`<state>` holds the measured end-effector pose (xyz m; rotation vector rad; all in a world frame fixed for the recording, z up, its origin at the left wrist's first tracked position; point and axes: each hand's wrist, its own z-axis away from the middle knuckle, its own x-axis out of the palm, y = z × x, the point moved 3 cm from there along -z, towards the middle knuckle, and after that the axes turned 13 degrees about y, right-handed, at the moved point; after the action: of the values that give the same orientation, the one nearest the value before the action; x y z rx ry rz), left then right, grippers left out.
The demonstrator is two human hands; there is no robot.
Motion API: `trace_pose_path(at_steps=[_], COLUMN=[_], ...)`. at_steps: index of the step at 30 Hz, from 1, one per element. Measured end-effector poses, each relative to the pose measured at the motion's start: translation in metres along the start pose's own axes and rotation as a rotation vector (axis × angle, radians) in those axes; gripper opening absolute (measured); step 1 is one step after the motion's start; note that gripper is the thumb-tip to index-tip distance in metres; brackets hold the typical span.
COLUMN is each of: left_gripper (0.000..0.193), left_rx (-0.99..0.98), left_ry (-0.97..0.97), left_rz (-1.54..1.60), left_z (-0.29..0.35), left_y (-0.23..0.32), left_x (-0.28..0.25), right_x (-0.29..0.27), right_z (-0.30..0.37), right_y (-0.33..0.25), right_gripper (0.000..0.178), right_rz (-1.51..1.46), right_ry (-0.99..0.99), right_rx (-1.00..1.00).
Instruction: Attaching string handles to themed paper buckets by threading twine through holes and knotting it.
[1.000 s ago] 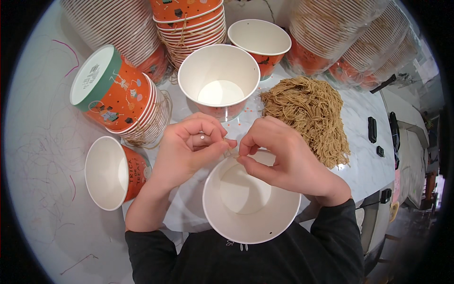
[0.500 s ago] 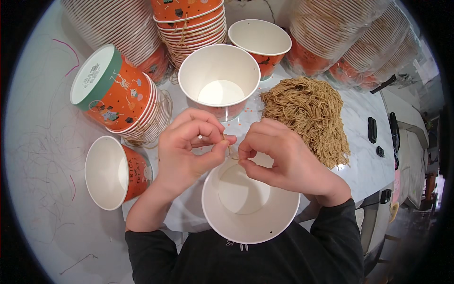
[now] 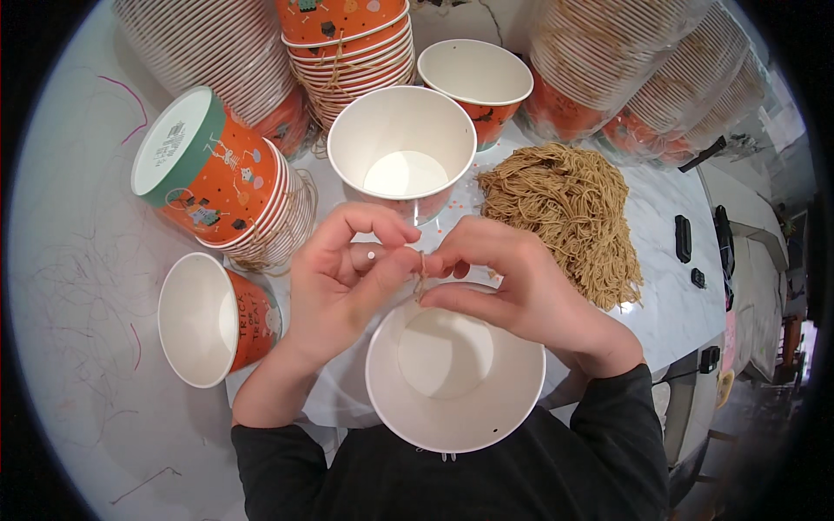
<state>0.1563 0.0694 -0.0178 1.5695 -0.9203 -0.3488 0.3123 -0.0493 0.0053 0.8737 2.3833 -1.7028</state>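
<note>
A white-lined paper bucket [image 3: 469, 404] with a small hole near its near rim leans against me. Above its far rim, my left hand [image 3: 343, 278] pinches a thin piece of tan twine [image 3: 423, 267] between thumb and fingers. A small white round tip [image 3: 371, 255], perhaps a stick's end, shows among that hand's fingers. My right hand [image 3: 491, 269] is closed on the same twine from the other side, thumb and forefinger together. The fingers hide most of the twine, so I cannot tell whether it is knotted.
A heap of tan twine [image 3: 565, 217] lies right of my hands. Beyond them stand two open buckets [image 3: 400, 130] [image 3: 478, 74]. Stacked orange buckets [image 3: 213, 174] and a tipped bucket [image 3: 198, 321] are at left. Plastic-wrapped stacks [image 3: 608, 61] line the back; small black objects [image 3: 684, 239] lie right.
My right hand has shifted left, closing up to my left hand so their fingertips meet at the twine. The bucket against me has moved slightly left and down.
</note>
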Motion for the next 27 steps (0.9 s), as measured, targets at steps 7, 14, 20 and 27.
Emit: trace_pose_path(at_steps=[7, 14, 20, 27], left_gripper=[0.045, 0.051, 0.052, 0.045], left_rx=[0.019, -0.011, -0.172, -0.307], left_ry=[-0.05, -0.062, 0.011, -0.003], left_rz=[-0.028, -0.11, 0.098, 0.081], left_z=[0.007, 0.014, 0.006, 0.002], left_y=[0.014, 0.009, 0.006, 0.0], left_x=[0.013, 0.02, 0.007, 0.006], right_x=[-0.007, 0.002, -0.002, -0.021], right_z=[-0.007, -0.003, -0.004, -0.009], right_y=[0.015, 0.019, 0.009, 0.003], right_gripper=[0.023, 0.018, 0.017, 0.007], right_rz=[-0.219, -0.647, -0.563, -0.19], right_ry=[-0.025, -0.148, -0.121, -0.105], right_rx=[0.281, 0.55, 0.381, 0.211])
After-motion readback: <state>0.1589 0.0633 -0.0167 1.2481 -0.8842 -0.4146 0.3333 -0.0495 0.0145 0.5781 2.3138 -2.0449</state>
